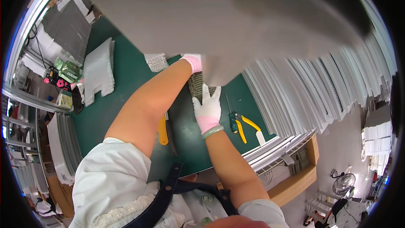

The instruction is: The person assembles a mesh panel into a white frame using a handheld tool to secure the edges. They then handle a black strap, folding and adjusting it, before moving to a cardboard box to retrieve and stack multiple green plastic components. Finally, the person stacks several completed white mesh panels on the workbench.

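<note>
Can read lettering in one place only: on the green box [66, 69], far left, near the edge of the worktop [126, 82]. Stands out pale against the green, in one short word of block capitals. Runs across the lower part of the box, small in view. Cannot make out any other lettering with certainty.

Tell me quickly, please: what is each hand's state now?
Left hand in pink-cuffed glove: cannot be told; large flat grey panel hides most.
Right hand in white pink-cuffed glove: open, spread at grey ridged block; contact unclear.
</note>
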Demonstrator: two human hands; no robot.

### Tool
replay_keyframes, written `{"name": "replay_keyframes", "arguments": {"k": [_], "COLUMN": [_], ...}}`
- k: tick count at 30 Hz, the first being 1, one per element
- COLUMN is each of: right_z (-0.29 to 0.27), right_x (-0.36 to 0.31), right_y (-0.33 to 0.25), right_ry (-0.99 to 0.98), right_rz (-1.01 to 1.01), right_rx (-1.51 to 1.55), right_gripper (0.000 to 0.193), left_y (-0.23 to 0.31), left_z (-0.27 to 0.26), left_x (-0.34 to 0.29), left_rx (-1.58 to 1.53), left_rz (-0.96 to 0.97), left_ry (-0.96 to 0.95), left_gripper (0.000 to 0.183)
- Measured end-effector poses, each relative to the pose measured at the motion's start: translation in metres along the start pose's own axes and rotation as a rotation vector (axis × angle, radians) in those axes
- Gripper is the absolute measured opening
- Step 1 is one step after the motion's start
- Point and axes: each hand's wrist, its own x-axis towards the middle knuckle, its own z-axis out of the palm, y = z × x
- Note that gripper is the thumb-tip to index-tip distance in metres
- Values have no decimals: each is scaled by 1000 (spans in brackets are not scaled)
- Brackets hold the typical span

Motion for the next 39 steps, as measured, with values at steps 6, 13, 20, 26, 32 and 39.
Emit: {"name": "replay_keyframes", "arguments": {"k": [6,13,20,26,32,39], "right_z": [-11,-107,-227,-245,-231,-244], "right_x": [19,-123,-297,-305,-282,-276], "right_y": [16,91,370,550,659,666], "right_ry": [26,313,671,-106,-144,71], "right_rz": [-39,-368,499,1128,970,901], "right_rx": [175,351,-278,-893,-1074,-910], "right_gripper": [67,41,40,66,53,59], "left_y": [28,135,201,193,188,200], "left_z": [13,11,62,76,75,73], "left_x": [4,-133,-174,-175,-174,-176], "left_rx": [-127,-152,-151,-124,-35,-48], "left_rz": [-58,336,309,165,141,102], "left_ry": [595,347,150,198,156,75], "left_gripper": [48,55,52,53,53,52]}}
